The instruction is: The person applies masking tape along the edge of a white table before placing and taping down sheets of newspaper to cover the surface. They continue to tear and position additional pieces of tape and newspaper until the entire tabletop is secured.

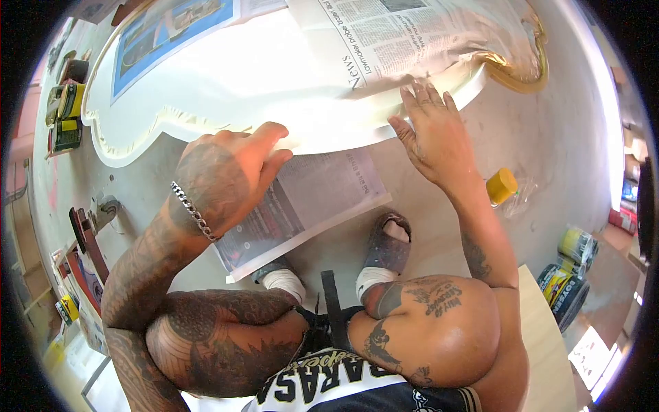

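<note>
A large white panel [316, 123] with a scalloped rim lies in front of me, and strips of pale masking tape [168, 118] run inside its near left rim. Newspaper [384, 51] covers its upper right part. At the far right the rim is painted gold [534, 72]. My left hand [223, 168], with a chain bracelet on the wrist, grips the near edge, its forefinger above and thumb below. My right hand [436, 134] rests with fingers spread on the taped rim beside the newspaper's lower border; its palm is turned down.
Another newspaper sheet [302, 206] lies on the grey floor [439, 220] between my feet. A yellow-capped can [502, 185] is near my right forearm. Tins [66, 117] stand at the left, a dark container [563, 292] at the right. A sandal [388, 240] shows below the panel.
</note>
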The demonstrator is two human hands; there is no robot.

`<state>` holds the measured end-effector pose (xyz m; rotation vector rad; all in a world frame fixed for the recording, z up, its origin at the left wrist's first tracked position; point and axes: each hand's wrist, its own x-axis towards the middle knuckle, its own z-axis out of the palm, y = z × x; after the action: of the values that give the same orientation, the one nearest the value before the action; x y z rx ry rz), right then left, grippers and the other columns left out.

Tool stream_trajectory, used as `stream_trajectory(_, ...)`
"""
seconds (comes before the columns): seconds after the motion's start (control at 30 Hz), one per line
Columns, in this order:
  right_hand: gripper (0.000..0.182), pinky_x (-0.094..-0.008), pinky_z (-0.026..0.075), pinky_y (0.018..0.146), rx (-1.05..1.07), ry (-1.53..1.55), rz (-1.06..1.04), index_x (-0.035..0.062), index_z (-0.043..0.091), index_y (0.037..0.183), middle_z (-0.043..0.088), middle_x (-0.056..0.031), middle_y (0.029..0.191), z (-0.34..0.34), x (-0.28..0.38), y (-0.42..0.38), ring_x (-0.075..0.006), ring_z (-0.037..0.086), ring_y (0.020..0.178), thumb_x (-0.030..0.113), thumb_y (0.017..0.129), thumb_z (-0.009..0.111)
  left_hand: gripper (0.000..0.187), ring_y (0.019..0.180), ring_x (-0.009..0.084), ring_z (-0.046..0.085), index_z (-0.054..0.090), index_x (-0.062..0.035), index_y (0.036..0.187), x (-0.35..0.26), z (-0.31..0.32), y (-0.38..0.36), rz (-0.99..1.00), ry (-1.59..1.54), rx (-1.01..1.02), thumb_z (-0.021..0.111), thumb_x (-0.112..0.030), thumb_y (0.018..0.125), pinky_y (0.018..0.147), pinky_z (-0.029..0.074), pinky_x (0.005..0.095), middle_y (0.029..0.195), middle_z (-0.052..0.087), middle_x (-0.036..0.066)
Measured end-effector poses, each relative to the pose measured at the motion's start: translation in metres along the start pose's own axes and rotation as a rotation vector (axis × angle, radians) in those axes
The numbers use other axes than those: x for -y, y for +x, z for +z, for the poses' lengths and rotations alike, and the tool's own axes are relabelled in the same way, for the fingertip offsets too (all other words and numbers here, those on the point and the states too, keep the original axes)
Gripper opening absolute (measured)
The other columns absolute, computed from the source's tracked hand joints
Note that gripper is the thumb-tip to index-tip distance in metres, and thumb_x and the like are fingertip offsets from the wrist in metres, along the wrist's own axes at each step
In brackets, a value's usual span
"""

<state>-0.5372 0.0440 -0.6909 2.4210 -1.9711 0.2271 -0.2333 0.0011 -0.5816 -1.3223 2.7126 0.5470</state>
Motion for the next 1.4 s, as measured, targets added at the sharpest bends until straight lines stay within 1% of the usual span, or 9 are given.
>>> stream_trajectory(0.1, 0.067, -0.0544, 0.032, 0.119, 0.024, -0.022, -0.018, -0.0032, 0.056, 0.140, 0.052, -0.0265, 0.148, 0.002, 0.000, -0.002, -0.0440, 0.048, 0.138, 0.052, 0.105, 0.045, 0.024, 0.077, 0.0365, 0.072, 0.067, -0.0139, 0.116, 0.003, 0.006, 0.000, 0.036, 0.021, 0.000, 0.062, -0.031, 0.101, 0.072, 0.055, 0.0461, 0.082, 0.073, 0.016)
stream_trajectory(0.2, 0.069, -0.0545, 0.031, 0.119, 0.020, -0.056, -0.022, -0.0033, 0.055, 0.141, 0.051, -0.0269, 0.148, 0.004, 0.002, -0.003, -0.0452, 0.048, 0.138, 0.054, 0.104, 0.044, 0.024, 0.077, 0.0363, 0.072, 0.067, -0.0141, 0.117, -0.003, 0.006, 0.001, -0.003, 0.047, 0.047, 0.062, -0.031, 0.101, 0.072, 0.056, 0.0467, 0.083, 0.074, 0.016)
stream_trajectory(0.3, 0.072, -0.0545, 0.030, 0.120, 0.031, -0.073, -0.024, -0.0032, 0.055, 0.142, 0.051, -0.0269, 0.149, 0.005, 0.003, -0.003, -0.0451, 0.047, 0.139, 0.056, 0.104, 0.042, 0.024, 0.078, 0.0361, 0.073, 0.067, -0.0145, 0.118, -0.008, 0.005, 0.002, -0.057, 0.089, 0.128, 0.061, -0.031, 0.101, 0.072, 0.057, 0.0473, 0.083, 0.074, 0.016)
stream_trajectory(0.5, 0.077, -0.0538, 0.028, 0.121, 0.059, -0.088, -0.020, -0.0045, 0.054, 0.143, 0.050, -0.0285, 0.149, 0.004, 0.007, -0.002, -0.0437, 0.045, 0.141, 0.060, 0.104, 0.038, 0.025, 0.077, 0.0357, 0.073, 0.067, -0.0149, 0.119, -0.007, 0.007, 0.003, -0.063, 0.121, 0.136, 0.062, -0.031, 0.101, 0.071, 0.058, 0.0478, 0.083, 0.074, 0.016)
stream_trajectory(0.6, 0.078, -0.0535, 0.028, 0.121, 0.075, -0.112, -0.033, -0.0059, 0.054, 0.142, 0.050, -0.0311, 0.148, 0.005, 0.012, 0.000, -0.0436, 0.045, 0.141, 0.061, 0.104, 0.038, 0.025, 0.077, 0.0354, 0.073, 0.067, -0.0148, 0.119, -0.008, 0.007, 0.003, -0.069, 0.141, 0.143, 0.061, -0.031, 0.101, 0.072, 0.058, 0.0477, 0.083, 0.074, 0.015)
stream_trajectory(0.8, 0.079, -0.0548, 0.028, 0.120, 0.037, -0.095, -0.085, -0.0081, 0.055, 0.140, 0.051, -0.0355, 0.144, 0.007, 0.026, 0.000, -0.0458, 0.046, 0.140, 0.060, 0.104, 0.038, 0.026, 0.078, 0.0355, 0.073, 0.068, -0.0152, 0.121, -0.009, 0.010, 0.003, -0.068, 0.160, 0.132, 0.061, -0.031, 0.101, 0.072, 0.058, 0.0476, 0.084, 0.075, 0.016)
stream_trajectory(1.0, 0.080, -0.0559, 0.029, 0.120, 0.027, -0.055, -0.101, -0.0085, 0.057, 0.138, 0.052, -0.0361, 0.143, 0.008, 0.038, 0.000, -0.0466, 0.047, 0.139, 0.061, 0.104, 0.038, 0.028, 0.076, 0.0349, 0.074, 0.070, -0.0149, 0.121, -0.009, 0.012, 0.007, -0.080, 0.214, 0.166, 0.060, -0.032, 0.101, 0.071, 0.059, 0.0471, 0.082, 0.074, 0.016)
stream_trajectory(1.1, 0.080, -0.0558, 0.029, 0.120, 0.023, -0.033, -0.099, -0.0085, 0.057, 0.137, 0.052, -0.0362, 0.143, 0.009, 0.045, 0.001, -0.0468, 0.047, 0.139, 0.062, 0.103, 0.039, 0.028, 0.074, 0.0347, 0.073, 0.070, -0.0150, 0.120, -0.005, 0.016, 0.007, -0.048, 0.219, 0.121, 0.060, -0.032, 0.101, 0.071, 0.059, 0.0469, 0.080, 0.074, 0.016)
stream_trajectory(1.4, 0.079, -0.0577, 0.028, 0.119, 0.050, -0.002, -0.116, -0.0071, 0.056, 0.139, 0.049, -0.0377, 0.144, 0.009, 0.062, 0.001, -0.0495, 0.043, 0.141, 0.061, 0.102, 0.042, 0.031, 0.081, 0.0334, 0.074, 0.070, -0.0155, 0.122, -0.003, 0.020, 0.013, -0.084, 0.232, 0.204, 0.055, -0.036, 0.103, 0.077, 0.059, 0.0472, 0.087, 0.075, 0.015)
